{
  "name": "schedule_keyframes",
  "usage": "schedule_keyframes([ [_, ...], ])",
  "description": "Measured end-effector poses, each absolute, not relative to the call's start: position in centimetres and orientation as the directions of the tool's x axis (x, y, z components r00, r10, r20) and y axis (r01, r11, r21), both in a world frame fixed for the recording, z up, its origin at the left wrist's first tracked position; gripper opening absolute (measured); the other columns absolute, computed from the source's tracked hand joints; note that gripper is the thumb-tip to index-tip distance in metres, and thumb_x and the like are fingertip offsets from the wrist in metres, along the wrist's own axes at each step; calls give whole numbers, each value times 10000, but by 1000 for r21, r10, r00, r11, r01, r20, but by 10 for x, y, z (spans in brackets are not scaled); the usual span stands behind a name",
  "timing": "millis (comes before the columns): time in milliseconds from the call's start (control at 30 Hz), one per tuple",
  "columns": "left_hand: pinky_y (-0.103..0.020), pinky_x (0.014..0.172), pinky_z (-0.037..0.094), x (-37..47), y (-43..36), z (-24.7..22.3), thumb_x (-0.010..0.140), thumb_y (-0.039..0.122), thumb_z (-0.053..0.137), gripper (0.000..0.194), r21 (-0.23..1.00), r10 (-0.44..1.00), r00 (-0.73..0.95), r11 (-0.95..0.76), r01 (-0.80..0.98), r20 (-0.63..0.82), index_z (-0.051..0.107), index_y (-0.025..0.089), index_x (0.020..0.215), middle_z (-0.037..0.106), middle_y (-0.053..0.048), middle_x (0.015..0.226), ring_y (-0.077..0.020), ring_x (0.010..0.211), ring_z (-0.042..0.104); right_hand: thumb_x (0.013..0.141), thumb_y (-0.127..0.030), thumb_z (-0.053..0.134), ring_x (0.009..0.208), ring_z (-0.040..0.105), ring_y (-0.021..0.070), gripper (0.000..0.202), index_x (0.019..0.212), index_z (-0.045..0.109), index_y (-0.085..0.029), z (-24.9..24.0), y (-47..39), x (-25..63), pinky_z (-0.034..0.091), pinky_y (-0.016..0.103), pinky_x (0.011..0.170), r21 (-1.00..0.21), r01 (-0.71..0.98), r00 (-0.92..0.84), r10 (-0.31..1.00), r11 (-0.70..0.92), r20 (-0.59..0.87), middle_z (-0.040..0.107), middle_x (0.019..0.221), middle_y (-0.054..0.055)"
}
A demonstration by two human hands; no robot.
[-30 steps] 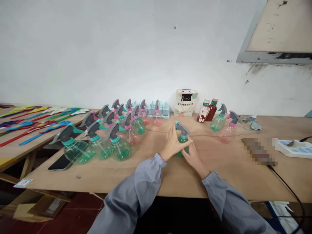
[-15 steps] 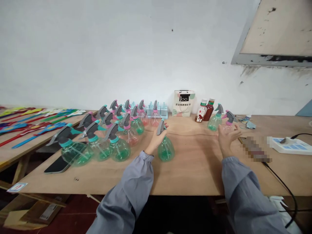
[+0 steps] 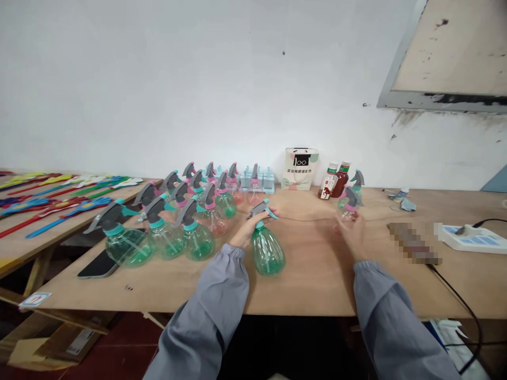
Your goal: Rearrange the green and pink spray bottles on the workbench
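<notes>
My left hand (image 3: 249, 230) is closed round the neck of a green spray bottle (image 3: 269, 254), which tilts at the middle of the table with some green liquid inside. Its grey head has a teal trigger. My right hand (image 3: 354, 235), slightly blurred, grips a pink spray bottle (image 3: 350, 202); the fingers cover much of its body. Right behind that bottle stands another green spray bottle (image 3: 358, 182), partly hidden. Left of my left hand, several green and pink spray bottles (image 3: 198, 244) stand in a close group, with liquid in the bottoms of those in front.
A paper bag (image 3: 300, 170) and two sauce bottles (image 3: 328, 182) stand by the wall. At the right lie a pixelated dark object (image 3: 414, 244) with a cable and a white power strip (image 3: 475, 237). A phone (image 3: 97, 266) lies under the left bottles. Colourful hand-shaped sticks (image 3: 67, 214) cover the left table.
My right hand has closed on the pink spray bottle and brought it left. My left hand has tilted and turned the green bottle, bringing it slightly towards me.
</notes>
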State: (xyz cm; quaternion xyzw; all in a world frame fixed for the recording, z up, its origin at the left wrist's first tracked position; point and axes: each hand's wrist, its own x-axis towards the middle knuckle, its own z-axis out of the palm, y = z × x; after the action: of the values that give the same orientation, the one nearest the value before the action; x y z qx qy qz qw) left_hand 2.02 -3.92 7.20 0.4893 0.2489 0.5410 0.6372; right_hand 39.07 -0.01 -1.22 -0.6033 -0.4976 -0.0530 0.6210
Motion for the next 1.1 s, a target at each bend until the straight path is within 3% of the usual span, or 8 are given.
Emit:
schedule_keyframes([
  [100,-398,1005,504,20,-40,69,646,352,807,364,890,924,322,-41,-454,206,716,162,943,784,-105,962,-302,1142,697,715,-710,702,1116,599,326,791,1299,497,-217,-23,-14,347,494,541,991,-681,636,400,599,363,693,598,1246,156],
  [267,-387,956,522,22,-42,67,560,226,681,322,884,916,325,-62,-463,234,693,176,878,777,-84,937,-298,1123,695,717,-655,744,1139,618,324,814,1325,514,-165,-25,-32,299,497,550,1003,-688,559,266,686,463,677,627,1265,163],
  [467,-316,718,540,25,-37,66,513,236,548,150,883,961,233,-25,-469,151,588,195,651,645,-17,624,-237,836,721,721,-604,765,1174,608,323,797,1335,524,-158,-20,-38,294,489,548,1022,-697,543,252,701,468,667,623,1286,168],
  [633,-353,829,544,27,-40,67,519,203,571,248,893,921,322,-58,-446,221,660,178,749,729,-60,800,-256,948,713,731,-590,761,1172,615,321,786,1349,514,-172,-21,-38,294,500,546,1017,-699,539,248,704,471,665,619,1297,161],
  [700,-349,799,544,28,-43,68,517,215,576,231,895,916,324,-76,-439,236,662,176,727,745,-76,839,-268,965,710,741,-586,754,1188,611,323,788,1364,504,-174,-22,-38,293,496,549,1023,-698,537,247,703,474,667,614,1312,163],
  [833,-318,680,520,27,-44,70,504,247,546,140,919,934,286,-93,-382,213,617,188,608,734,-77,775,-256,890,707,757,-576,744,1205,603,325,783,1377,497,-167,-23,-38,293,482,555,1040,-682,546,239,689,487,684,610,1321,168],
  [1000,-325,733,518,27,-44,71,518,239,570,268,905,927,296,-92,-416,230,670,177,760,741,-63,822,-252,904,708,750,-582,749,1177,608,321,782,1363,499,-166,-24,-36,294,477,556,1037,-683,543,239,690,488,683,614,1309,171],
  [1100,-287,644,485,25,-42,71,507,235,559,211,897,947,264,-52,-438,184,634,182,697,689,-35,697,-221,794,700,752,-588,746,1183,602,316,780,1363,497,-171,-23,-37,294,469,547,1045,-678,550,233,690,488,686,611,1317,171],
])
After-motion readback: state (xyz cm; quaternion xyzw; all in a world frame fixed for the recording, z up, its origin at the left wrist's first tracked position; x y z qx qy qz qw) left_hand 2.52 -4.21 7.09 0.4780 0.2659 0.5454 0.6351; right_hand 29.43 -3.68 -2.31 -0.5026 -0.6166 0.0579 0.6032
